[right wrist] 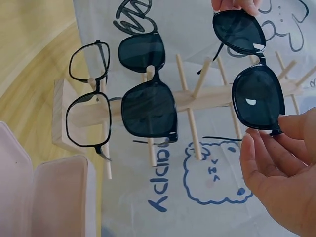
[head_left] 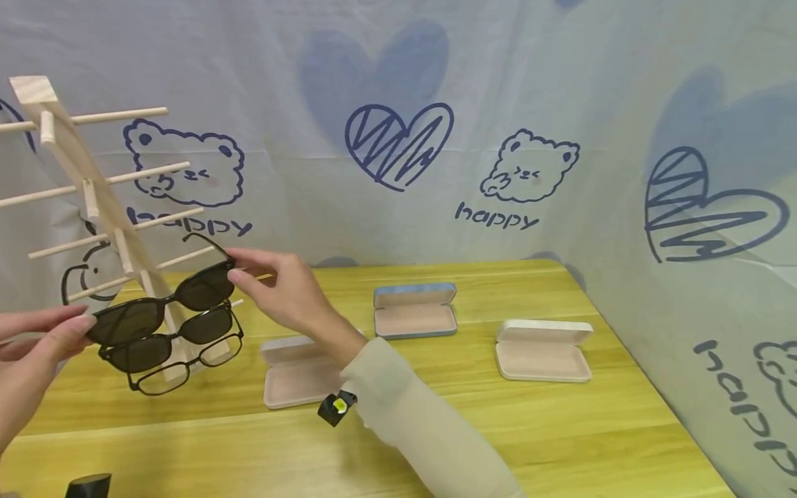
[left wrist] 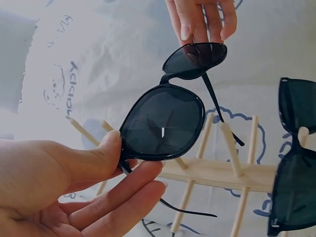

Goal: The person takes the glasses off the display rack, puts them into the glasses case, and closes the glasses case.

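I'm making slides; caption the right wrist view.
Right hand and left hand hold black-framed dark sunglasses at a pale wooden peg stand bearing similar sunglasses and black-framed clear glasses.

Glossy plastic-looking sunglasses, smooth matt wooden rack

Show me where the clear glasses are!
The clear glasses are on the left side of the head view, hanging lowest on the wooden stand, just below the hanging sunglasses.
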A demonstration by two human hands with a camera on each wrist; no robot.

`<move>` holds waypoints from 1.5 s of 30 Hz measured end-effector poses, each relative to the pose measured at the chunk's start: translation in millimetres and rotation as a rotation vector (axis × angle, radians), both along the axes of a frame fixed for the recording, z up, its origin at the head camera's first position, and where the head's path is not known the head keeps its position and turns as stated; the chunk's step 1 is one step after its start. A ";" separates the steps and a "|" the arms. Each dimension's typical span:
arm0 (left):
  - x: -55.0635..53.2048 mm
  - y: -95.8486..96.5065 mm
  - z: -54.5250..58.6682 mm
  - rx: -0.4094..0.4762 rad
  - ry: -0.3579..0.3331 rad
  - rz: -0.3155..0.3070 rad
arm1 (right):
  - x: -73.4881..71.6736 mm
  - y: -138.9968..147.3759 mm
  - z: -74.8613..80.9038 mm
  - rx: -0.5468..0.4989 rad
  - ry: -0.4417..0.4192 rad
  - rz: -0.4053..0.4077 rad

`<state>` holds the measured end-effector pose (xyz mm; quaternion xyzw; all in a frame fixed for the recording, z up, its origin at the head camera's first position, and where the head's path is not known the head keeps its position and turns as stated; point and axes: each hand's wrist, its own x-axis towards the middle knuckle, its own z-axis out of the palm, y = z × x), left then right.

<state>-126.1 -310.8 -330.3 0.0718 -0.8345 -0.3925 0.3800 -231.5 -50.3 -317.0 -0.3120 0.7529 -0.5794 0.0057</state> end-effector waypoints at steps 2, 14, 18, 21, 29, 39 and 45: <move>3.0 4.3 4.5 -0.012 -0.017 0.009 | 1.7 2.5 1.4 -0.013 0.007 0.006; 11.9 20.4 12.7 0.042 -0.052 -0.176 | 8.4 27.3 -0.1 -0.017 0.068 -0.009; 16.5 31.4 19.9 0.034 -0.094 -0.197 | 9.3 34.9 -1.9 -0.029 0.054 -0.013; 20.2 41.1 26.5 -0.008 -0.126 -0.186 | 10.2 41.1 -3.4 -0.035 0.043 -0.019; 26.5 59.8 34.1 -0.176 -0.185 -0.153 | 11.8 58.0 -8.0 -0.069 -0.020 -0.006; 12.1 82.1 35.2 -0.306 -0.259 -0.199 | 6.3 88.2 -19.7 -0.067 -0.054 -0.037; -4.2 100.8 23.5 -0.265 -0.195 -0.299 | 1.9 108.7 -25.9 -0.060 -0.061 -0.076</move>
